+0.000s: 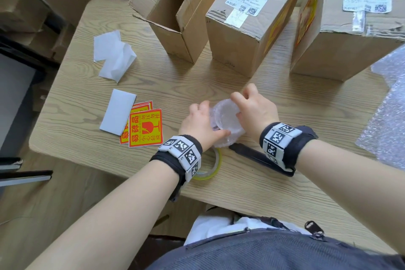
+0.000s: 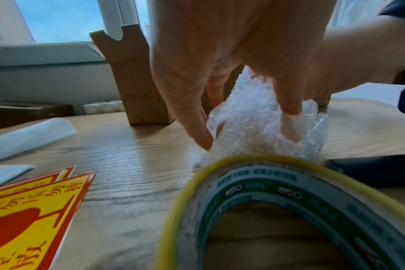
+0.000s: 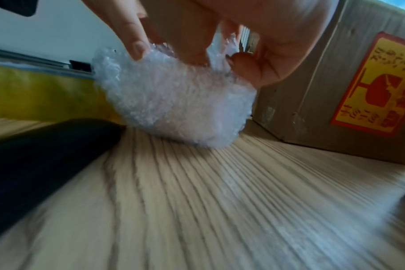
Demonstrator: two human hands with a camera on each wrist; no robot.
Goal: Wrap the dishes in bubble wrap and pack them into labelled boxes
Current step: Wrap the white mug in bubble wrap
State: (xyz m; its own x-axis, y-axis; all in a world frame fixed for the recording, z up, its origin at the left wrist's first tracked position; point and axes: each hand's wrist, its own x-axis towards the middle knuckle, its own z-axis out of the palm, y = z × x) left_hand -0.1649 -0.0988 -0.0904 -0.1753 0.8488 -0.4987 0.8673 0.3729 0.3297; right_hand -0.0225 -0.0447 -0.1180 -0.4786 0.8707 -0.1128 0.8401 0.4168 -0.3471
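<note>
A small dish bundled in clear bubble wrap sits on the wooden table near its front middle. My left hand holds the bundle from its left side, thumb along the near edge, fingers curled against the wrap. My right hand grips it from the right and top, fingertips pressing into the wrap. The dish itself is hidden inside. An open cardboard box stands at the back, with two taped, labelled boxes to its right.
A yellow-edged tape roll and a black tool lie just in front of the bundle. Red-and-yellow fragile stickers and white backing papers lie at left. A bubble wrap sheet covers the right edge.
</note>
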